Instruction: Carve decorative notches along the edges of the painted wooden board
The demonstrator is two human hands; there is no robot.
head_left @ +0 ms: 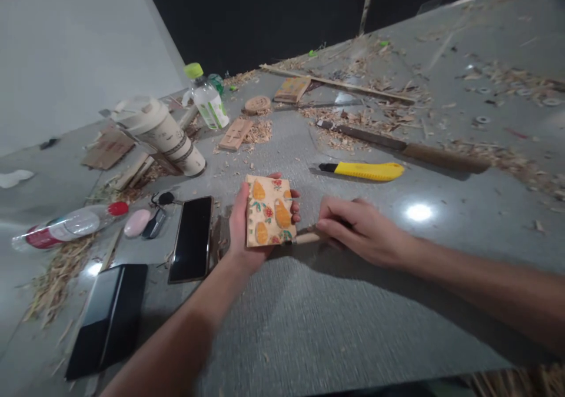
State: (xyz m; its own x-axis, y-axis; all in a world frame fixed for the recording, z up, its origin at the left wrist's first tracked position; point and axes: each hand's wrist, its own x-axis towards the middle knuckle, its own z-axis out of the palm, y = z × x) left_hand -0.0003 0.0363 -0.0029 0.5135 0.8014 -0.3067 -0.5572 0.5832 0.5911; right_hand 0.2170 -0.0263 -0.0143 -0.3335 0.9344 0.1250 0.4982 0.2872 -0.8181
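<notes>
My left hand (241,232) grips a small flat wooden block (269,212) painted with orange pears, red flowers and green leaves, holding it just above the grey table (335,320), painted face up. My right hand (359,229) is closed around a thin tool with a pale wooden handle (308,238), whose tip points at the block's lower right edge. Whether the tip touches the block I cannot tell.
A yellow utility knife (364,170) and a long wooden-handled knife (410,149) lie beyond my right hand. Left are a black phone (193,238), a dark case (108,320), keys, bottles and a paper cup (165,135). Carved wood pieces (236,133) and shavings litter the far table.
</notes>
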